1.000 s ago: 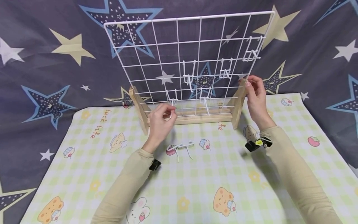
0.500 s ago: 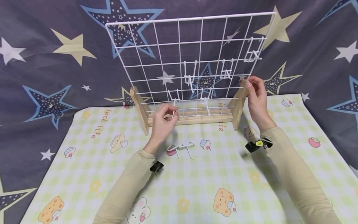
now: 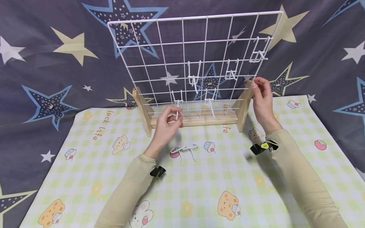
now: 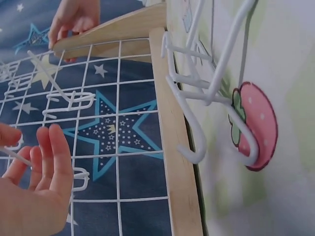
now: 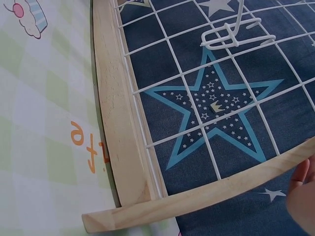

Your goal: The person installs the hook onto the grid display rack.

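Near the frame's centre, we now see the left hand [image 3: 165,123] looser, more of the white hook [image 3: 177,115] showing.

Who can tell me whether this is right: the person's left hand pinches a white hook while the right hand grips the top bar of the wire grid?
The right hand is misplaced: it grips the stand's wooden side, not the top bar, as the head view shows. The left hand does pinch a white hook.

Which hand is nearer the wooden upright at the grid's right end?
Right. The right hand holds the wooden upright near its top; the left hand is well away to the left, in front of the lower wire grid, pinching a white prong.
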Demonstrator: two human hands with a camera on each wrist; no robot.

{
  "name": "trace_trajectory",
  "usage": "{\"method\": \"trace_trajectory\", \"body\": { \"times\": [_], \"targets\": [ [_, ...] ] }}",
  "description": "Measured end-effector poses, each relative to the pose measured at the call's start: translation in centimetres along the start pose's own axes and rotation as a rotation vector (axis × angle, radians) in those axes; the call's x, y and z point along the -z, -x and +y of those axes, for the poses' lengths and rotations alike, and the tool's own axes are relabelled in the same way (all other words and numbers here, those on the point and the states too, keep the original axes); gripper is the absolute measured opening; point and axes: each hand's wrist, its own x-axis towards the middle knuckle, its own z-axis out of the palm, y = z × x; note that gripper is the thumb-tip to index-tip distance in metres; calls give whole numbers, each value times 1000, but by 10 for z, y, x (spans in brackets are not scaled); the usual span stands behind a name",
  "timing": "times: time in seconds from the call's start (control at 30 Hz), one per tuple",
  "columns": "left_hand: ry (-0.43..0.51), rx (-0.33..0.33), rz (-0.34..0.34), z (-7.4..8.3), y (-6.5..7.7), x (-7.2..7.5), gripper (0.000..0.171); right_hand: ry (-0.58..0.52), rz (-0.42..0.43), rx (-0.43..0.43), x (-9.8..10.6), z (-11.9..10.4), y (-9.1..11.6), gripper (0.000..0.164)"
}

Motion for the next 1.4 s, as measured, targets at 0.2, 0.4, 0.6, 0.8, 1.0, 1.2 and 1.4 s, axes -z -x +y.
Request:
{"method": "trace_trajectory", "body": {
  "times": [0.2, 0.4, 0.6, 0.8, 1.0, 1.2, 1.4],
  "targets": [
    [102, 47, -80, -5, 10, 7, 51, 4, 1, -2, 0, 1, 0, 16],
    [96, 79, -136, -11, 20, 15, 72, -3, 3, -2, 0, 0, 0, 16],
    [67, 181, -191, -19, 28, 25, 61, -19, 9, -22, -1, -1, 1, 16],
    [-73, 202, -309, -27, 34, 32, 43, -32, 18, -31, -1, -1, 2, 16],
    [-212, 161, -372, -30, 36, 31, 34, -51, 14, -17, -1, 0, 0, 15],
    [-306, 136, -429, -32, 36, 26, 33, -50, 11, -19, -1, 0, 0, 15],
    [-431, 77, -556, -32, 36, 20, 31, -45, 6, -15, -1, 0, 0, 15]
  ]
}}
